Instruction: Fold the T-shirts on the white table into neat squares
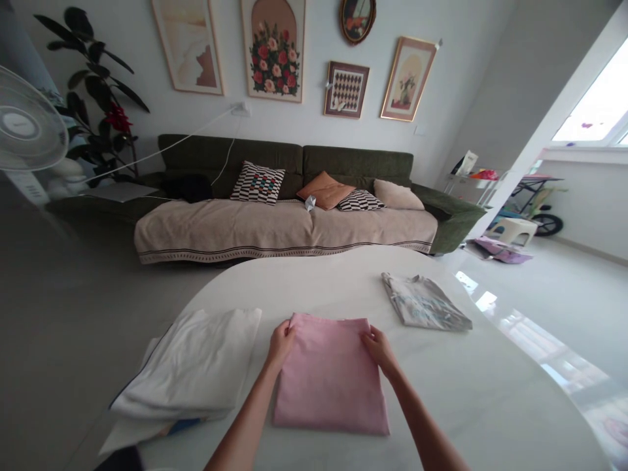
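A pink folded garment [331, 379] lies as a neat rectangle on the white table [490, 392] in front of me. My left hand [281, 341] pinches its far left corner, and my right hand [377, 347] grips the far right corner. The fingertips of both hands are partly hidden by the cloth. To the left, close to my left forearm, lies a pile of white clothes [196, 366] with a dark edge and a bit of blue underneath. Farther back on the right is a folded grey T-shirt [424, 301] with a faint print, touched by neither hand.
Beyond the table stands a green sofa [235, 157] with a beige cover [284, 229] and several cushions. A white fan [24, 131] and a potted plant [98, 85] are at the left. On the right, a white stool [513, 230] stands on the shiny floor.
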`<state>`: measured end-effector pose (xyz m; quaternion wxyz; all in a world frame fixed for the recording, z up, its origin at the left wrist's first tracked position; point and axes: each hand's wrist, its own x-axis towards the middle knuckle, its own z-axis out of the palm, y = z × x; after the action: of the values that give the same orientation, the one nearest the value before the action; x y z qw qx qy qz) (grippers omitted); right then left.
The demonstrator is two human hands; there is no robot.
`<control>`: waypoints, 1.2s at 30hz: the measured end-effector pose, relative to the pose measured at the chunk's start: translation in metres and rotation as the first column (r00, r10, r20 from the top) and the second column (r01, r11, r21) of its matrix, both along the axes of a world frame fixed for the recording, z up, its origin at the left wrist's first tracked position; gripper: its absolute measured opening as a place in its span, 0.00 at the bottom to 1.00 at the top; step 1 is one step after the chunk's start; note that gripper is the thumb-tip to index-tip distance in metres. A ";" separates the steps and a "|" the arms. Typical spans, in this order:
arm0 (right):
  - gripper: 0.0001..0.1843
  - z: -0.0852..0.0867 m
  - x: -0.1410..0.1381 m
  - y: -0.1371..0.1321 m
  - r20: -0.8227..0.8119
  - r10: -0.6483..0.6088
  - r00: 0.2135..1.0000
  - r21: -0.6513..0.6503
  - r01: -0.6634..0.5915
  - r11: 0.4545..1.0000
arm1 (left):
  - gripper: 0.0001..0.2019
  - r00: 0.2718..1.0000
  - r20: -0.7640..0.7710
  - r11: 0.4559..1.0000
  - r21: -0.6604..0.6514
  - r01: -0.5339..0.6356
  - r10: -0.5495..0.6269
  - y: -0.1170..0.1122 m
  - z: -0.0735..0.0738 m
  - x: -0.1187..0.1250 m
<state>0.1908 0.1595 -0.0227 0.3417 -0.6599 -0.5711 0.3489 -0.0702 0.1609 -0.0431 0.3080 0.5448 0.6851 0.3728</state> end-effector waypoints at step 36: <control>0.32 -0.029 -0.043 -0.060 0.795 0.244 0.556 -0.021 -0.376 0.926 | 0.28 0.732 -0.651 0.973 -0.040 0.229 -0.199 -0.089 0.001 0.032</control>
<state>0.1473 0.0993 -0.0519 0.0391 -0.6057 -0.7939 0.0352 -0.0385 0.0719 -0.0417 0.0797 0.7217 0.6738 0.1370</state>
